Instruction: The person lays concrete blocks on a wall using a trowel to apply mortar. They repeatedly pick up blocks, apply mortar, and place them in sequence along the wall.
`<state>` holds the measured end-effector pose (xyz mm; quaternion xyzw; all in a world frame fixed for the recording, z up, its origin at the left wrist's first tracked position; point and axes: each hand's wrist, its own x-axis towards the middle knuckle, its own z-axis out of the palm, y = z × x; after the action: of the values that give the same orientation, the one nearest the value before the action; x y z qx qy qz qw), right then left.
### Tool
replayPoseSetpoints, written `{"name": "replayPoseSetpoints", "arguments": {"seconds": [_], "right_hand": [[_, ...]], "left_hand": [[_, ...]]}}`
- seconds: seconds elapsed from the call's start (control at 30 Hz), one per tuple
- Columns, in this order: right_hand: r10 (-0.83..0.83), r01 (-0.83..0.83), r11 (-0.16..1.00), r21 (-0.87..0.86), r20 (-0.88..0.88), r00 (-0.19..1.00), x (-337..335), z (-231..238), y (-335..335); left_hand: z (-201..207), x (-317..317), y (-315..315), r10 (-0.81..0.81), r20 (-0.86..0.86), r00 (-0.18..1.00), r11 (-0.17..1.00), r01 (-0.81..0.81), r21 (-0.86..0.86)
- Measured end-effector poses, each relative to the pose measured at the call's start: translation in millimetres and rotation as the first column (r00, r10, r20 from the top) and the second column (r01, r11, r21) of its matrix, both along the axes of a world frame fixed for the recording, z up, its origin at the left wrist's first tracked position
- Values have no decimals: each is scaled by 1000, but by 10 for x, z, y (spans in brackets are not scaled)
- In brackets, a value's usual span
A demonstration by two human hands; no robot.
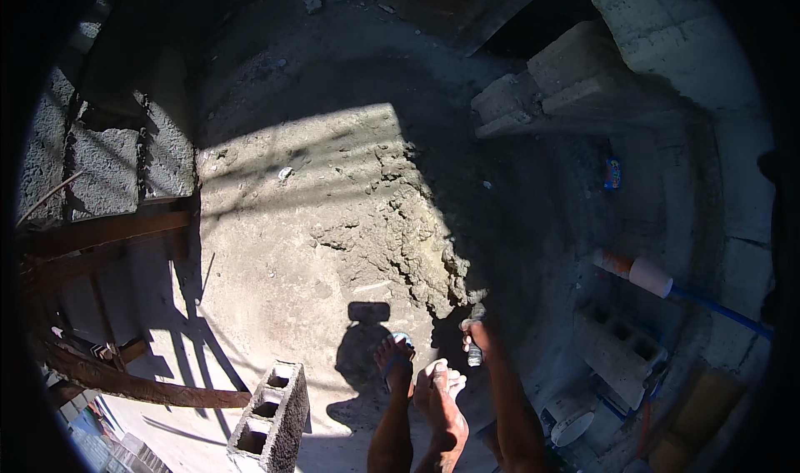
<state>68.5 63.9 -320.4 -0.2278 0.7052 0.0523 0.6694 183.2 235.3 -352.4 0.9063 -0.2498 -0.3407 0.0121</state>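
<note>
My right hand (477,336) is closed around the short grey handle of a tool (475,357) at the near edge of a heap of wet grey mortar (417,252). The tool's far end meets the mortar in dark shadow, so its shape cannot be made out. The mortar lies spread and lumpy on a sunlit concrete floor (258,248). My left hand is out of sight. Just left of the right hand are my two feet, one in a flip-flop (400,338), the other dusted pale.
A hollow concrete block (290,423) stands at the near left, with wooden planks (150,390) beyond it. More blocks (104,169) are stacked at the far left. On the shaded right are another hollow block (617,340), a blue hose (721,310) and a round pale container (573,427).
</note>
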Motion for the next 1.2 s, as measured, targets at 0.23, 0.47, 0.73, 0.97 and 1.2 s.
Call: {"name": "replayPoseSetpoints", "arguments": {"seconds": [0.23, 0.47, 0.73, 0.97, 1.2], "right_hand": [[686, -988, 142, -62, -713, 144, 1519, 204, -1289], [650, -946, -82, 313, -703, -288, 1153, 251, 79], [796, -974, -219, -63, -589, -141, -1205, 652, -1280], [749, -775, 632, -8, -251, 613, -603, -144, -1547], [709, -948, 60, -312, -655, 260, -896, 105, -35]], "left_hand": [[-775, -366, 867, 49, -113, 992, 777, -109, -620], [1867, -623, -357, 645, -763, -46, -17, -999, 45], [2097, 19, -789, 559, -828, -49, -58, -998, 20], [2135, -47, -985, 579, -815, -18, 86, -993, 83], [2276, -610, -792, 620, -759, -199, 41, -958, 285]]}}
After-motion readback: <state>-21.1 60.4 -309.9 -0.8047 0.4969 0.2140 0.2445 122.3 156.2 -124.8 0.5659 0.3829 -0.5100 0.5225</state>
